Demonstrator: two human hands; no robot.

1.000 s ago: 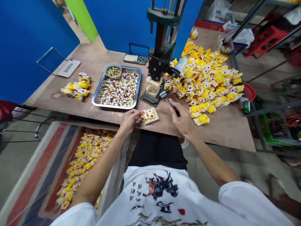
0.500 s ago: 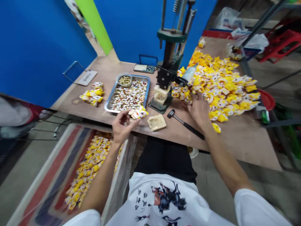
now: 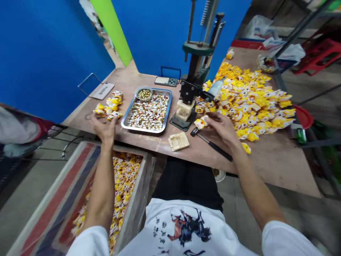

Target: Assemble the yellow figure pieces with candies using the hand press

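Tabletop: press at centre.
Tray left of it, figurine heap right; block in front, hammer right of block.

Head-worn view, forward and down

Can read no word for certain. On the white T-shirt, beside the horse print, can make out small Chinese-style characters in columns, too blurred to decipher. On the flat white block, can spot dark lettering, likewise illegible.
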